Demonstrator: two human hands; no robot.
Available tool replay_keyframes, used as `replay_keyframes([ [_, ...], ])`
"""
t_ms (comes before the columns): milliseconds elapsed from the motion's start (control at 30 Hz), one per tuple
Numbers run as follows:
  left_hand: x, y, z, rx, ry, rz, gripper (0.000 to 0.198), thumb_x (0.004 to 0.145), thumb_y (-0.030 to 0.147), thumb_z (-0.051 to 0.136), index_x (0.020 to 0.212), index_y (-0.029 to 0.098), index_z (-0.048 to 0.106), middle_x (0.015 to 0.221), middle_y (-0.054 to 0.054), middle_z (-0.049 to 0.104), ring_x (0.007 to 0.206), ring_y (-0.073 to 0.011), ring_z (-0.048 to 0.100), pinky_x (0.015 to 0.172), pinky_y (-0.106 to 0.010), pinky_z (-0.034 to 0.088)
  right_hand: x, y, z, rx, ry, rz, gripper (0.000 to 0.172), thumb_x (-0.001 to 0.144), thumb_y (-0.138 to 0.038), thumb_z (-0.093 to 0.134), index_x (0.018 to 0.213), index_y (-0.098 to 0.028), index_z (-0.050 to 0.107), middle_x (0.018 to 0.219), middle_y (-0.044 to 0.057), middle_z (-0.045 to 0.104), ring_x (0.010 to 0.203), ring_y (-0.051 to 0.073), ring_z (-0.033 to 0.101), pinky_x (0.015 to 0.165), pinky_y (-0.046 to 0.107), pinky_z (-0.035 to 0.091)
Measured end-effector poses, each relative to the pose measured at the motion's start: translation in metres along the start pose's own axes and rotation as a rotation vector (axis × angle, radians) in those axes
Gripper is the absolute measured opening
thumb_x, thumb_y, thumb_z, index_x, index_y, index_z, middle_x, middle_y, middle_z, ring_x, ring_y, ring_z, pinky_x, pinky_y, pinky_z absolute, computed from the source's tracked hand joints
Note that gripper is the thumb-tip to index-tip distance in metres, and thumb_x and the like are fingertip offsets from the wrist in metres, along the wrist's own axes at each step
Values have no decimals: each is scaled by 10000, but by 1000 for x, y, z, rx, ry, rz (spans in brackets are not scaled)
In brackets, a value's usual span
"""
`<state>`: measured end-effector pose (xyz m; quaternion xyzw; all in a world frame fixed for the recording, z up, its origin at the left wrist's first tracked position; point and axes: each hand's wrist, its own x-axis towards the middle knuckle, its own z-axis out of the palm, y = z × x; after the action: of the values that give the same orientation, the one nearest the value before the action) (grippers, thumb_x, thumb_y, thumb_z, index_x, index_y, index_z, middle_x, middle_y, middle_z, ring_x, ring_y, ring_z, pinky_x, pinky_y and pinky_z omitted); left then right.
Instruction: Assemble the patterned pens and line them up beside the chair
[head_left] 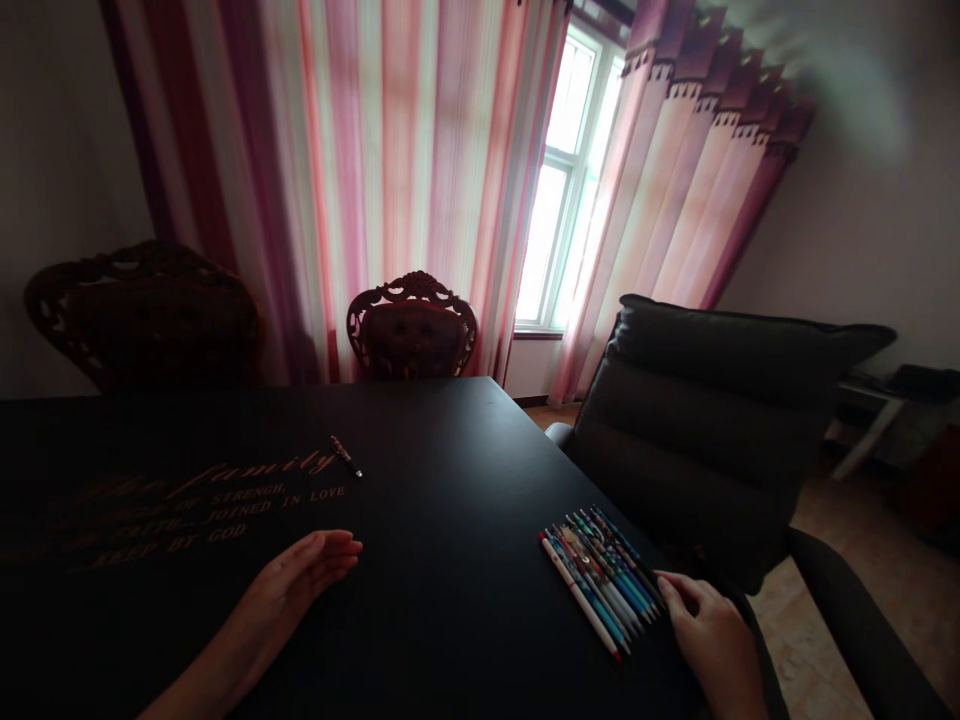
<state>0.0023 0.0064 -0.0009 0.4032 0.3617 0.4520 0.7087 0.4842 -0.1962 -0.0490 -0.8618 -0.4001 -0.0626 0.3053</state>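
So the left hand (300, 580) was lying on its edge on the black table (450, 480), palm turned inward, fingers straight and pressed together, holding nothing. The right hand (709, 630) was over at the table's right edge, fingers loosely curled, with the fingertips (667, 585) right up against the near ends of a row of pens (600, 575). Couldn't tell whether it was actually pinching one or just touching them, too dark there. The pens lay side by side in a neat slanted row, bodies touching, mostly blue and white patterned barrels. One single pen (346, 456) sat on its own well apart from the row, farther out on the table, just beside the end of the gold lettering (217, 505) printed on the tabletop. A dark padded office chair (697, 420) stood right beside the table's right edge. Two carved wooden chairs (411, 330) were at the far side, with pink striped curtains (375, 180) and a bright window (566, 180) behind them.
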Motion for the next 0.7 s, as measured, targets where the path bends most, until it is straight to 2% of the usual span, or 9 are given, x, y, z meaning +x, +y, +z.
replay_keyframes([
  [67, 0, 0, 1, -7, -6, 12, 246, 775, 343, 722, 909, 139, 754, 958, -105, 774, 943, -257, 703, 891, -352, 539, 0, 4, 1, -21, 30, -16, 415, 843, -479, 435, 961, -206, 723, 987, 120, 700, 900, 331, 599, 809, 429, 439],
  [167, -2, 0, 2, 1, -20, 35, 264, 785, 366, 713, 920, 142, 750, 957, -105, 772, 951, -253, 695, 888, -347, 529, 2, -1, 0, -42, 147, -67, 442, 839, -507, 438, 955, -182, 715, 988, 146, 684, 900, 346, 596, 837, 464, 424],
  [267, -3, 0, 3, 25, -41, 45, 292, 806, 405, 691, 926, 145, 745, 947, -103, 772, 928, -246, 694, 869, -343, 521, 2, -35, -3, 25, 232, -171, 430, 848, -511, 438, 935, -177, 694, 979, 143, 677, 901, 338, 589, 849, 468, 415],
  [333, -4, -1, 3, 36, -62, 57, 300, 814, 419, 680, 929, 149, 740, 938, -99, 771, 913, -238, 693, 856, -335, 514, -1, -78, -2, 141, 182, -257, 386, 866, -507, 455, 931, -201, 682, 966, 116, 677, 902, 311, 583, 829, 434, 427],
  [467, -3, -3, 3, 36, -81, 66, 297, 817, 428, 676, 918, 155, 731, 916, -89, 767, 878, -225, 690, 830, -323, 503, -18, -191, 18, 337, -153, -551, 281, 932, -408, 445, 889, -227, 656, 888, 71, 666, 885, 247, 590, 816, 359, 437],
  [533, -2, -4, 3, 34, -91, 72, 289, 823, 421, 669, 920, 154, 727, 916, -90, 764, 868, -220, 687, 819, -318, 496, -26, -242, 38, 344, -275, -676, 208, 931, -333, 467, 889, -230, 643, 890, 52, 660, 885, 229, 589, 831, 345, 434],
  [600, -1, -6, 2, 29, -102, 88, 279, 832, 409, 661, 923, 152, 723, 912, -91, 761, 856, -214, 683, 807, -313, 490, -32, -284, 64, 319, -334, -751, 128, 902, -270, 521, 934, -225, 636, 893, 38, 657, 874, 216, 593, 875, 344, 423],
  [700, -1, -7, 2, 19, -117, 118, 270, 839, 397, 654, 915, 146, 716, 887, -88, 755, 823, -198, 676, 791, -305, 482, -33, -334, 107, 215, -362, -737, 153, 857, -247, 589, 1001, -218, 630, 951, 43, 657, 934, 219, 591, 853, 306, 434],
])
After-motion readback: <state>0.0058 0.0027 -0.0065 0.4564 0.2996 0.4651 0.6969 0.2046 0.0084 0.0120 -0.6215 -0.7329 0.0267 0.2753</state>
